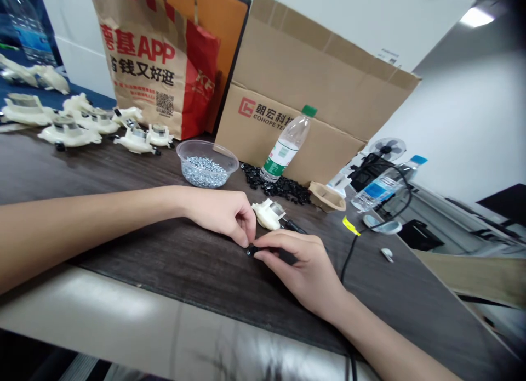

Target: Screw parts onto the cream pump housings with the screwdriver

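My right hand pinches a small black part between thumb and index finger, low over the dark table. A shiny spot shows on that part, but its exact kind is too small to tell. My left hand meets it from the other side, fingers closed and thumb tip at the part; whatever lies inside these fingers is hidden. Just behind both hands sits a cream plastic housing with a clear piece on it. Beside the housing lies a black screwdriver-like tool, partly covered by my right hand.
A clear bowl of small metal screws stands behind my left forearm. Black parts lie heaped around a green-capped bottle, before a cardboard box. Several cream housings stand at left. A black cable crosses the table at right.
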### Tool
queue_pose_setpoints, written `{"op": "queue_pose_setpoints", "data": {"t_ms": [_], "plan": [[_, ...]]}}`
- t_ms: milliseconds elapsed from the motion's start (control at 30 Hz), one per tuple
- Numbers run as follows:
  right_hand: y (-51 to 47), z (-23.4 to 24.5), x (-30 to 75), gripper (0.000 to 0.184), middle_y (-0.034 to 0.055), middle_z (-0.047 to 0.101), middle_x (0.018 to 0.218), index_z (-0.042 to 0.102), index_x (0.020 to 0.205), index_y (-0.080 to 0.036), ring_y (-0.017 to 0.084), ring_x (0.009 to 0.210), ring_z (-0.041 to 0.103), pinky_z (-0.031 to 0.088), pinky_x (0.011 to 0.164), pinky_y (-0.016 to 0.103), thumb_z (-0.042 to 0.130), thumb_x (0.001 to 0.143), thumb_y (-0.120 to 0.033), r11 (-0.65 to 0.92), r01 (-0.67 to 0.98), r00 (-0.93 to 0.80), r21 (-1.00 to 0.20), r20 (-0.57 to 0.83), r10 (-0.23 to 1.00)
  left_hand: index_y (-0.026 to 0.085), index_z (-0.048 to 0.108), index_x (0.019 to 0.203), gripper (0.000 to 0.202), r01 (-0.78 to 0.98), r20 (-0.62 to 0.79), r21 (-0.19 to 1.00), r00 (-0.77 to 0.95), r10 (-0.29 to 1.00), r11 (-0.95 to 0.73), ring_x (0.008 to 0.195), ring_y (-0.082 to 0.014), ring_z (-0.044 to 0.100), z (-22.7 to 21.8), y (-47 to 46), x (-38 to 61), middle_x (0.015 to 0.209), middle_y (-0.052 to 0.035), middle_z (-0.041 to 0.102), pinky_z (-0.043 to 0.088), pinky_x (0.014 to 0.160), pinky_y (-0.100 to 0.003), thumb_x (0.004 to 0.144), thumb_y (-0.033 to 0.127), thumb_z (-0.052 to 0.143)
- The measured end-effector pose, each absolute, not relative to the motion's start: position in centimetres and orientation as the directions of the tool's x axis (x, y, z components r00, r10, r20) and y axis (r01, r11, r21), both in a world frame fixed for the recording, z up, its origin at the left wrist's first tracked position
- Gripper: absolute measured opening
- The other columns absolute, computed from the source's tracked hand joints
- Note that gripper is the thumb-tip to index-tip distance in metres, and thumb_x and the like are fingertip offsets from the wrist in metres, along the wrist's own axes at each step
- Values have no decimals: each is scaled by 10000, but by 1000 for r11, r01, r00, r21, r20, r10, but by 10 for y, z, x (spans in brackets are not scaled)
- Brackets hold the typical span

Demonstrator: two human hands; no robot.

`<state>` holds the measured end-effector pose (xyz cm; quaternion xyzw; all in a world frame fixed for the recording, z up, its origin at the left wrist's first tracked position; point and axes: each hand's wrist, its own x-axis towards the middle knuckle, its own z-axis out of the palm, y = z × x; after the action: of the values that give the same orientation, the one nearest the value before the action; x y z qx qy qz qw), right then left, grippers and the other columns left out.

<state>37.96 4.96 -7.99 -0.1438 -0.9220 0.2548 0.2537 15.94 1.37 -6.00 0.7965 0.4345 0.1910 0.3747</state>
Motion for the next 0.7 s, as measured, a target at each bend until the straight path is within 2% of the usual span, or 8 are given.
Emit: {"op": "queue_pose_setpoints", "data": {"t_ms": [500,700], "plan": [[51,-82,380,153,23,732,865,726,900,-292,201,769,678,544,699,347,639,841,-181,818,99,-852,-567,376,364,121,726,847,156,600,-47,720,544,838,-349,599,-85,518,-58,10,162,672,12,641,388,552,-175,808,257,660],[50,-82,380,143,39,727,873,726,912,-226,174,787,671,534,721,308,624,850,-147,844,82,-864,-530,385,326,127,733,841,145,577,-29,717,584,811,-390,593,-81,509,-59,11,161,665,16,640,375,546,-174,813,251,663]]}}
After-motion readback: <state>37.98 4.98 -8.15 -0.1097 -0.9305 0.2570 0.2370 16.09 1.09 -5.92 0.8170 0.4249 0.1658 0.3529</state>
